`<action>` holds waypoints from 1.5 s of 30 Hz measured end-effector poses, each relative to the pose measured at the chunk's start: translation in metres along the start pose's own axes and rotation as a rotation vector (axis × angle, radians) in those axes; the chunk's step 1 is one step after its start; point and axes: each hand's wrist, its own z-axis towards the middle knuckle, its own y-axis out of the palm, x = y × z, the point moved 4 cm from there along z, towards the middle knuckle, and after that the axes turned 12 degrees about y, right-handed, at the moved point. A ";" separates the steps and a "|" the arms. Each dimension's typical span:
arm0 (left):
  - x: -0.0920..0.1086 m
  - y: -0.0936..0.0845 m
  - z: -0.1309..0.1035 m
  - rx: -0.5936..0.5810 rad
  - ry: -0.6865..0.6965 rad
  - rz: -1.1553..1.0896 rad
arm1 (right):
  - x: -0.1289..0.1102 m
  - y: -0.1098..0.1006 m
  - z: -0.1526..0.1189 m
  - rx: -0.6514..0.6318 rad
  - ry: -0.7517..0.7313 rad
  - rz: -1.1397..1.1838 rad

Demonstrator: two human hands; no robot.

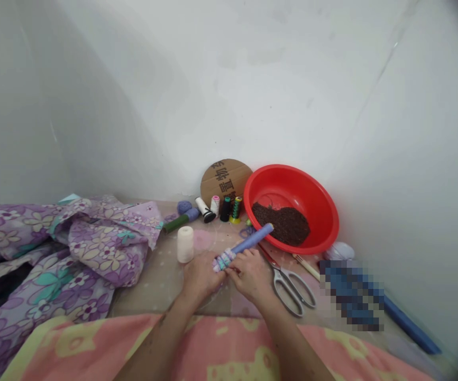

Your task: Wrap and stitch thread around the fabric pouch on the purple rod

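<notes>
A purple tube (253,239) slants up and to the right in front of me, its far end just before the red basin. Around its near end sits a bunched pastel wrap (224,259) in white, lilac and turquoise; whether it is yarn or fabric I cannot tell. My left hand (202,274) is closed on the wrapped end from the left. From the right, my right hand (252,273) has its fingers curled and pressed against the same end, close to the left fingertips. What lies between the fingertips is too small to make out.
A red basin (328,225) holds dark brown grains. Grey-handled scissors (292,288) lie right of my right hand. A white thread cone (185,244) stands left. Behind are several spools, a green tube (175,223) and round cardboard (209,185). Flowered cloth (94,248) is heaped at left.
</notes>
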 end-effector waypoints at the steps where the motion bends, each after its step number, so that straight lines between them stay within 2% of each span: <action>1: 0.000 0.000 0.000 0.001 -0.003 0.001 | -0.001 0.002 0.000 -0.004 0.008 -0.003; 7: 0.000 -0.002 -0.001 0.019 0.026 -0.026 | -0.001 0.001 -0.001 0.055 0.024 0.015; 12: -0.003 0.001 0.000 0.046 0.042 -0.039 | 0.006 -0.008 -0.001 0.214 0.057 -0.035; 16: -0.003 0.001 0.000 0.050 0.060 -0.049 | 0.019 -0.016 -0.002 0.375 0.163 -0.038; 19: -0.003 0.001 0.000 0.041 0.036 -0.037 | 0.024 -0.020 -0.003 0.446 0.199 -0.041; 28: 0.000 -0.003 -0.001 0.036 0.008 -0.036 | 0.019 -0.025 -0.006 0.481 0.171 -0.009; 35: -0.001 -0.003 -0.002 0.035 -0.035 -0.017 | 0.030 -0.026 -0.006 0.433 0.122 0.245; 37: -0.002 -0.002 -0.002 0.047 -0.037 -0.016 | 0.037 -0.026 -0.005 0.463 0.193 0.311; 42: -0.004 -0.003 -0.001 0.022 0.045 0.022 | 0.061 -0.023 -0.005 0.627 0.538 0.506; 45: -0.004 -0.006 0.000 -0.042 0.105 0.019 | 0.063 -0.016 -0.003 0.612 0.543 0.579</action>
